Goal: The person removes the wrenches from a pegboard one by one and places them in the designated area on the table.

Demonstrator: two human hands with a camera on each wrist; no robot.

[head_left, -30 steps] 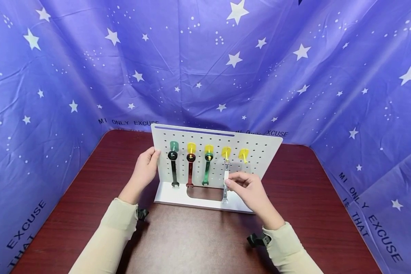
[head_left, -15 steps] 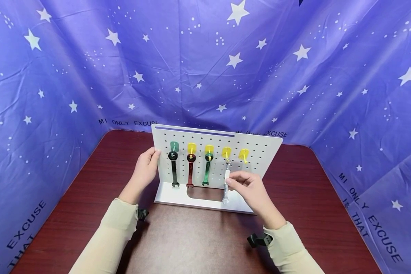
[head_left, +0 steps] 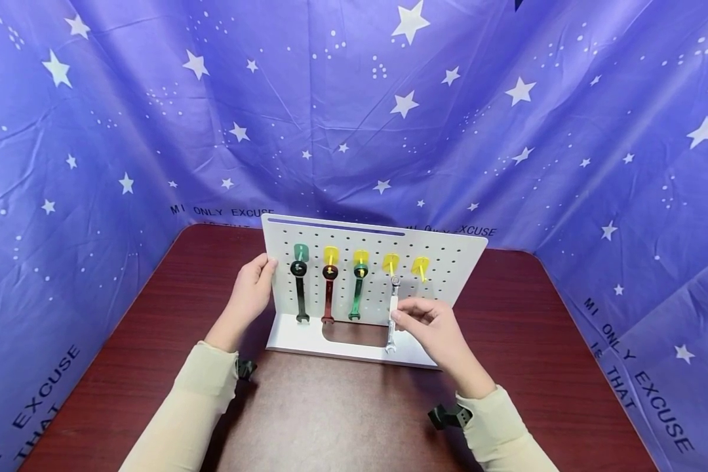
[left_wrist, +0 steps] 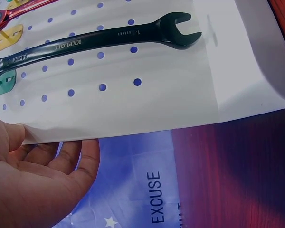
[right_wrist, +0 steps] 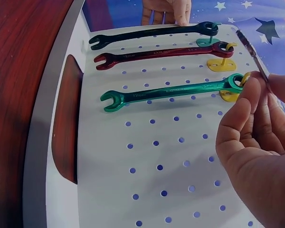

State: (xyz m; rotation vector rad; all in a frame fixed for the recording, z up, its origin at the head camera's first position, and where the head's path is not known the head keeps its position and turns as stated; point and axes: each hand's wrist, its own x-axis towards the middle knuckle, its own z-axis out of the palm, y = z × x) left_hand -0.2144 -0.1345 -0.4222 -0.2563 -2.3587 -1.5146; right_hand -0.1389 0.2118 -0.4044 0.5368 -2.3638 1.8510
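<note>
My right hand (head_left: 427,328) pinches a silver combination wrench (head_left: 393,321) between thumb and fingers, ring end up and open end down. Its ring end is right by the tip of the fourth hook (head_left: 391,262), a yellow one. In the right wrist view the wrench (right_wrist: 251,52) shows edge-on. My left hand (head_left: 252,282) holds the left edge of a white pegboard (head_left: 466,262); in the left wrist view the thumb lies in front and the fingers behind. A black wrench (head_left: 300,295), a red wrench (head_left: 328,298) and a green wrench (head_left: 357,295) hang from hooks.
A bare yellow hook (head_left: 421,267) sits at the right of the row. The pegboard's white base (head_left: 295,334), with a cut-out, stands on a dark red wooden table (head_left: 537,341). Purple star-printed cloth (head_left: 342,118) surrounds the table at the back and sides.
The silver wrench has shifted slightly right, its ring end now a little lower and to the right of the fourth hook's tip. My left hand and the pegboard stay in place.
</note>
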